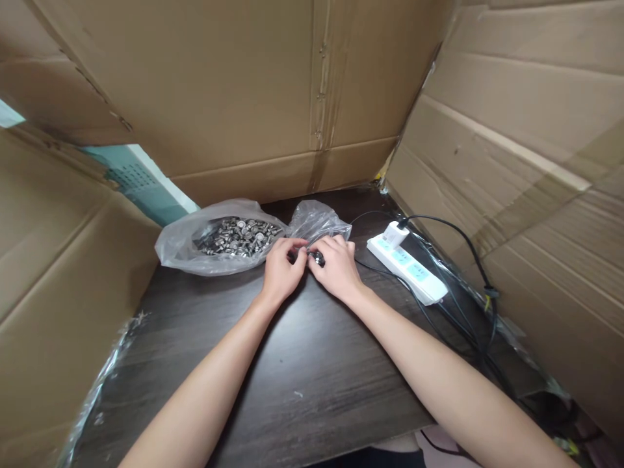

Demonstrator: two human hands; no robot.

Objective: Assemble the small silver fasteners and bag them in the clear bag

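My left hand [284,266] and my right hand [336,263] meet over the middle of the dark table, thumbs and fingertips close together. Small shiny metal pieces [318,258] show in my right hand's curled fingers; their exact kind is too small to tell. The fingers of my left hand are pinched, and what they hold is mostly hidden. Left of my hands lies an open clear plastic bag [180,250] full of small round metal parts [244,235]. Just behind my hands sits a second, crumpled clear plastic bag [316,220], its contents hidden.
A white power strip [414,273] with a white charger [395,234] plugged in lies to the right. Black cables [458,227] run along that side. Cardboard walls [244,97] enclose the dark wood-grain table [292,364] at the back and both sides.
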